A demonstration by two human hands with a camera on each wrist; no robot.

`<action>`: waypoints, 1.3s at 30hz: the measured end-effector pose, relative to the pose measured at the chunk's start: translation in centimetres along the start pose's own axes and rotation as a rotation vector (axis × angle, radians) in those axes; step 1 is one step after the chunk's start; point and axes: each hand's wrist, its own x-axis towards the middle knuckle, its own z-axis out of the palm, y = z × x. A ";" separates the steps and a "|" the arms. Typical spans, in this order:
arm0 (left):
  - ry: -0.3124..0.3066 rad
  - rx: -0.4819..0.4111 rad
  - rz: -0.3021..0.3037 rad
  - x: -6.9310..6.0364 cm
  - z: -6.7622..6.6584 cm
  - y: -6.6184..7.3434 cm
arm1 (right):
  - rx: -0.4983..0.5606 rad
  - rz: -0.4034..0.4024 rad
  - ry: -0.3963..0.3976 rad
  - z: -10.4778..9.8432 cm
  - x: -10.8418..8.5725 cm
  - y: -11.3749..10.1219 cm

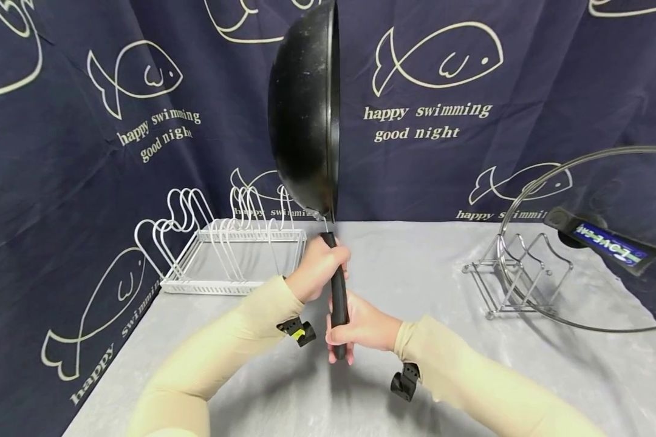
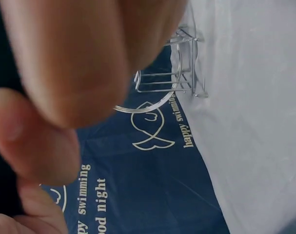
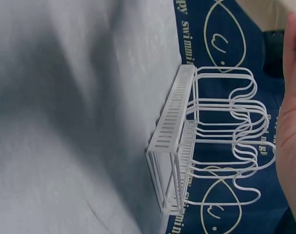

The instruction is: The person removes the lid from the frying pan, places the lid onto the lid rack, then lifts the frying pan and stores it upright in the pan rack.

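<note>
A black wok (image 1: 306, 109) stands on end in the air, its bowl up and its opening turned to the right in the head view. Both hands hold its long black handle (image 1: 339, 297). My left hand (image 1: 318, 267) grips the upper part, close below the bowl. Lower down, my right hand (image 1: 363, 325) is wrapped round the handle near its end. In the left wrist view the left fingers (image 2: 69, 58) loom large and blurred. Only the edge of the right hand (image 3: 291, 131) shows in the right wrist view.
To the left stands a white wire rack (image 1: 232, 286) with tall looped dividers. At the right, a glass lid (image 1: 557, 164) with a black knob (image 1: 607, 240) stands on edge in a small chrome rack (image 1: 516, 309). A dark blue fish-print cloth (image 1: 415, 182) hangs behind the grey table (image 1: 415, 255).
</note>
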 end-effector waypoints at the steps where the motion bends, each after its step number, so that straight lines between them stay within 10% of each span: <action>1: -0.015 -0.010 0.006 -0.1 -0.1 -0.1 | -0.015 -0.001 -0.008 -0.1 0.0 0.1; 39: 0.115 0.196 0.057 -2.5 -3.6 2.6 | 0.022 -0.033 -0.150 1.7 3.1 -1.1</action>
